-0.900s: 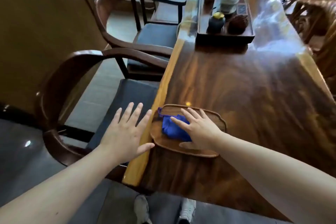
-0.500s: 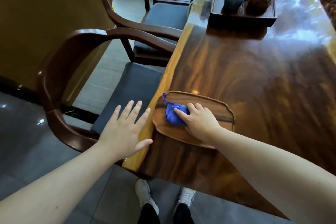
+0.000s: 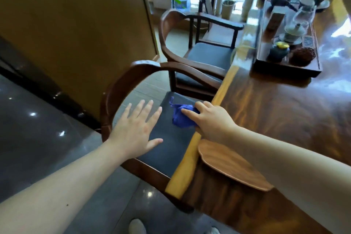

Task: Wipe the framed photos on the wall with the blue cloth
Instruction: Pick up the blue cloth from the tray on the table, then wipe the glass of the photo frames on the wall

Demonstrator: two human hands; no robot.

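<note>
Head view: right hand [image 3: 214, 121] grip clamped on bunched blue cloth [image 3: 182, 118].

We stretch both arms forward. Our left hand [image 3: 135, 129] is flat with the fingers [image 3: 145, 109] spread apart; our right hand [image 3: 212, 121] closes around the blue cloth [image 3: 181, 118].

The right hand [image 3: 214, 119] covers part of the blue cloth [image 3: 181, 118]. The forearm behind that hand hides the right end of the wooden tray [image 3: 228, 165]. Beyond the tray, the tea set [image 3: 290, 30] is blurred. The bottom edge cuts off both shoes [image 3: 137, 226].
</note>
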